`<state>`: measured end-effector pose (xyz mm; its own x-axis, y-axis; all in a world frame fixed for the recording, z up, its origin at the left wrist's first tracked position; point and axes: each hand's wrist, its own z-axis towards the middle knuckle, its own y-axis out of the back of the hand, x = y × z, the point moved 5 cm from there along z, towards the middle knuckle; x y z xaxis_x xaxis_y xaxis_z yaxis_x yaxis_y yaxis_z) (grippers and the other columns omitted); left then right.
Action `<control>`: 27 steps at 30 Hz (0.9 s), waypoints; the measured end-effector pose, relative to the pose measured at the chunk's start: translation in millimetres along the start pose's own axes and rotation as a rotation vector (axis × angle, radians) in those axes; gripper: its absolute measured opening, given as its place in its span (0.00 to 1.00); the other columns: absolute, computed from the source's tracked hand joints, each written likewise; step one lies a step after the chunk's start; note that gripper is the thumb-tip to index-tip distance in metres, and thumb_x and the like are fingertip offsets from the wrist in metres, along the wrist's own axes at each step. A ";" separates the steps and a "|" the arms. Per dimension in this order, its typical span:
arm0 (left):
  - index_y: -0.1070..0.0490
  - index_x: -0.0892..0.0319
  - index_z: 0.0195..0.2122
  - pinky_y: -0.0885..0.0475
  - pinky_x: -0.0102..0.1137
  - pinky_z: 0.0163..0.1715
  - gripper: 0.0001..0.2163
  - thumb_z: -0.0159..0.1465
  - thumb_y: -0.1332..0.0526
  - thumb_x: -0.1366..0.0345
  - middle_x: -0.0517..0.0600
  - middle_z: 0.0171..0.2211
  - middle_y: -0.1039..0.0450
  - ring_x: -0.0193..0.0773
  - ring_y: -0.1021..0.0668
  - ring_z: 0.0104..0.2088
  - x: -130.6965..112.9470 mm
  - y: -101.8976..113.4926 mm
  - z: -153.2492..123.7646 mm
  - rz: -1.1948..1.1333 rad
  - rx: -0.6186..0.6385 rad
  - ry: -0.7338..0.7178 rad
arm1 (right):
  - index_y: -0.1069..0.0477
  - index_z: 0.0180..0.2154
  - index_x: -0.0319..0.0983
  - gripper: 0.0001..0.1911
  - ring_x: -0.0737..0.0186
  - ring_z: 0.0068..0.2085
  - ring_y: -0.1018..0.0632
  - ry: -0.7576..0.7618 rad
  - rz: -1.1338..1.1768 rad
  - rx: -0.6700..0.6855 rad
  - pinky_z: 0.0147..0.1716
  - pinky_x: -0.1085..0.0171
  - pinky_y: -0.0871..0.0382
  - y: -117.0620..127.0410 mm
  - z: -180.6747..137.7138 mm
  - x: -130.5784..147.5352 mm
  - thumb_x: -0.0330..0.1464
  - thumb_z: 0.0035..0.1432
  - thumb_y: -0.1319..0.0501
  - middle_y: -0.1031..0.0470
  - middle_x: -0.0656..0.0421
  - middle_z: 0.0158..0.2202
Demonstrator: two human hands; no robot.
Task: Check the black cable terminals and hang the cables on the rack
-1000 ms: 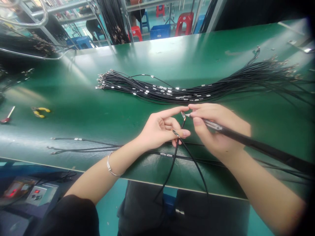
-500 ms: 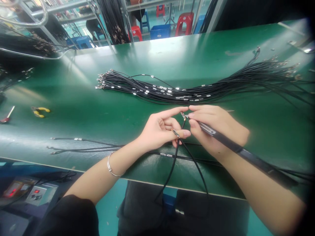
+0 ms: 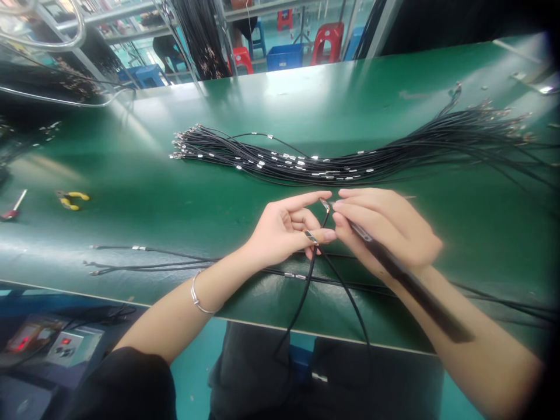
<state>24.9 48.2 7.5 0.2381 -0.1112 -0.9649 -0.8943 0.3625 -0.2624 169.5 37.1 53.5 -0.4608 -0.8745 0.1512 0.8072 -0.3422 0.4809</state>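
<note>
My left hand [image 3: 289,230] is closed on a black cable [image 3: 301,303] whose two lengths cross at the thumb and hang past the table edge. One metal cable end [image 3: 324,204] stands up near the index fingertip; another metal piece [image 3: 311,237] lies across the thumb. Beside it, my right hand [image 3: 385,224] grips a slim black knife [image 3: 406,277] like a pen, its handle lying back along the forearm. Its pointed metal tip is close to the upright cable end; whether they touch I cannot tell. Both hands are above the green table.
A long bundle of black cables [image 3: 332,166] with white tags lies behind my hands. Several loose cables [image 3: 175,263] run beneath them. Yellow-handled cutters [image 3: 72,199] and a red-handled tool [image 3: 13,210] lie at left. More cables [image 3: 201,41] hang beyond the table.
The knife has swung in my right hand, its handle end now lower and nearer over the forearm. My right fingers have shifted slightly and the fingertips stand a little farther apart from my left index.
</note>
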 end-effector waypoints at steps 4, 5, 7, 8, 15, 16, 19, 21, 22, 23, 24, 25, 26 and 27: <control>0.33 0.62 0.57 0.26 0.25 0.19 0.34 0.49 0.25 0.66 0.46 0.23 0.26 0.34 0.24 0.21 0.2 -0.3 0.2 -0.035 0.015 0.031 | 0.24 0.40 0.47 0.10 0.52 0.41 0.20 -0.118 0.016 -0.046 0.41 0.52 0.23 1.6 -0.2 -4.0 0.27 0.57 0.36 0.20 0.58 0.37; 0.33 0.63 0.58 0.26 0.25 0.19 0.35 0.49 0.25 0.66 0.46 0.23 0.26 0.34 0.24 0.21 -0.1 -0.4 0.4 -0.047 0.017 0.033 | 0.24 0.41 0.47 0.10 0.52 0.41 0.20 -0.151 0.026 -0.074 0.42 0.52 0.23 2.6 -1.0 -5.0 0.28 0.58 0.36 0.20 0.57 0.38; 0.35 0.64 0.59 0.26 0.25 0.18 0.35 0.50 0.26 0.65 0.46 0.23 0.26 0.34 0.24 0.21 -0.8 -0.9 1.0 -0.067 0.024 0.035 | 0.24 0.43 0.46 0.12 0.53 0.41 0.20 -0.215 0.053 -0.121 0.42 0.52 0.24 4.1 -2.8 -7.3 0.27 0.59 0.37 0.20 0.56 0.39; 0.35 0.64 0.59 0.26 0.25 0.18 0.35 0.50 0.26 0.65 0.46 0.23 0.26 0.34 0.24 0.21 -1.1 -1.2 1.2 -0.073 0.028 0.036 | 0.24 0.44 0.46 0.12 0.53 0.41 0.20 -0.251 0.080 -0.145 0.42 0.53 0.23 4.7 -3.8 -8.7 0.27 0.59 0.38 0.21 0.56 0.40; 0.33 0.62 0.58 0.27 0.23 0.19 0.33 0.52 0.27 0.64 0.44 0.23 0.27 0.33 0.23 0.22 -1.9 -2.7 0.5 -0.083 0.049 0.030 | 0.23 0.42 0.42 0.09 0.55 0.41 0.20 -0.427 0.341 -0.221 0.39 0.55 0.22 2.6 -5.3 -16.1 0.28 0.60 0.38 0.21 0.55 0.40; 0.33 0.62 0.58 0.27 0.23 0.19 0.32 0.52 0.27 0.64 0.44 0.23 0.28 0.33 0.23 0.22 -2.1 -2.9 0.2 -0.086 0.053 0.025 | 0.23 0.42 0.41 0.08 0.56 0.41 0.20 -0.434 0.359 -0.225 0.39 0.55 0.22 2.1 -5.1 -16.2 0.28 0.60 0.39 0.21 0.55 0.40; 0.33 0.62 0.58 0.26 0.24 0.19 0.31 0.53 0.28 0.65 0.44 0.23 0.28 0.33 0.23 0.23 -3.6 -3.4 -0.4 -0.098 0.068 0.008 | 0.23 0.41 0.41 0.08 0.56 0.41 0.20 -0.437 0.373 -0.204 0.38 0.56 0.22 0.4 -4.8 -16.0 0.28 0.61 0.39 0.21 0.55 0.40; 0.34 0.63 0.59 0.26 0.24 0.19 0.32 0.53 0.28 0.66 0.45 0.23 0.28 0.33 0.23 0.23 -4.7 -3.6 -0.9 -0.096 0.076 0.002 | 0.23 0.41 0.42 0.08 0.55 0.41 0.20 -0.421 0.370 -0.188 0.39 0.56 0.21 0.0 -4.4 -15.2 0.28 0.61 0.39 0.21 0.55 0.39; 0.34 0.62 0.59 0.26 0.24 0.19 0.32 0.53 0.28 0.66 0.45 0.23 0.28 0.33 0.23 0.23 -5.1 -3.7 -1.0 -0.092 0.080 0.001 | 0.23 0.41 0.43 0.09 0.55 0.41 0.20 -0.412 0.372 -0.186 0.39 0.56 0.21 0.2 -4.2 -14.8 0.27 0.60 0.39 0.21 0.56 0.39; 0.34 0.62 0.60 0.26 0.23 0.20 0.32 0.54 0.28 0.66 0.45 0.23 0.28 0.32 0.24 0.23 -5.3 -3.6 -1.2 -0.087 0.084 0.001 | 0.23 0.42 0.43 0.10 0.55 0.41 0.19 -0.402 0.373 -0.184 0.39 0.56 0.21 0.4 -3.8 -14.4 0.27 0.60 0.39 0.21 0.56 0.39; 0.34 0.61 0.60 0.26 0.23 0.20 0.32 0.54 0.28 0.65 0.45 0.23 0.28 0.32 0.24 0.22 -5.5 -3.6 -1.3 -0.082 0.087 -0.001 | 0.23 0.42 0.44 0.11 0.56 0.41 0.19 -0.394 0.373 -0.176 0.40 0.56 0.21 0.3 -3.3 -14.0 0.27 0.60 0.39 0.21 0.57 0.39; 0.35 0.61 0.60 0.26 0.23 0.20 0.32 0.54 0.28 0.65 0.45 0.23 0.28 0.32 0.24 0.22 -5.5 -3.5 -1.3 -0.078 0.090 -0.005 | 0.23 0.42 0.45 0.11 0.56 0.42 0.19 -0.385 0.373 -0.171 0.40 0.56 0.21 0.4 -2.6 -13.6 0.26 0.60 0.40 0.20 0.57 0.40; 0.35 0.61 0.60 0.26 0.23 0.20 0.32 0.54 0.28 0.65 0.45 0.23 0.28 0.32 0.23 0.23 -5.4 -3.3 -1.3 -0.076 0.092 -0.010 | 0.23 0.42 0.45 0.11 0.56 0.42 0.19 -0.373 0.375 -0.170 0.40 0.56 0.21 0.7 -2.0 -13.0 0.26 0.60 0.40 0.20 0.57 0.40; 0.35 0.60 0.60 0.26 0.24 0.20 0.32 0.55 0.29 0.64 0.45 0.23 0.29 0.33 0.23 0.23 -5.2 -3.1 -1.3 -0.074 0.094 -0.015 | 0.23 0.42 0.44 0.11 0.56 0.42 0.19 -0.364 0.377 -0.173 0.41 0.56 0.22 1.2 -1.4 -12.6 0.26 0.60 0.40 0.20 0.57 0.40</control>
<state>25.9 46.5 13.4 0.3087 -0.1277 -0.9425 -0.8345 0.4391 -0.3328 176.8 47.2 50.9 -0.2006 -0.7827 0.5892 0.9758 -0.1063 0.1910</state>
